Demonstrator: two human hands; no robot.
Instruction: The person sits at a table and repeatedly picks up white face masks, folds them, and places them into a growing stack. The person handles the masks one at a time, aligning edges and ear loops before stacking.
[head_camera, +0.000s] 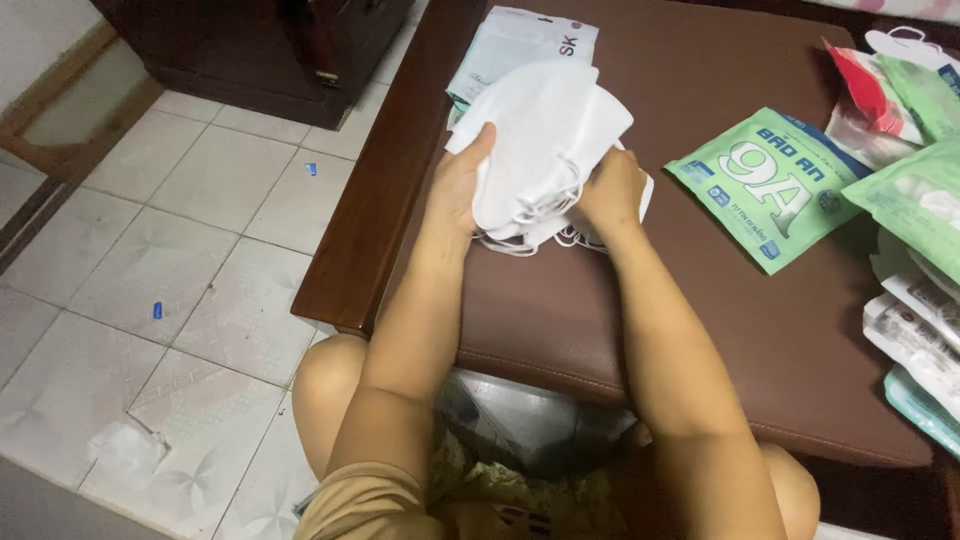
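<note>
head view: both hands are closed on a stack of white fabric face masks (545, 140), held just above the brown padded leather tabletop (620, 300) near its left edge. the left hand (462, 185) clamps the stack's left side, thumb on top; the right hand (610, 190) pinches the lower right side, where the white elastic ear loops (525, 235) hang out and brush the surface. judging from this, the step in hand looks like squaring up the stack between the palms; a next move would call for keeping the loose loops gathered so that none slips out, and for an even squeeze from both sides.

counted: one stack of masks, the number of layers in it too close to tell; one flat pale plastic mask packet (520, 45) under the stack toward the far left corner; one green printed packet (775, 185) lying flat right of the hands, apart from them; a heap of further green, red and white packets (915, 150) along the right edge, overlapping, count unclear. two small blue scraps (157, 310) lie on the pale floor tiles (150, 260) on the left.
</note>
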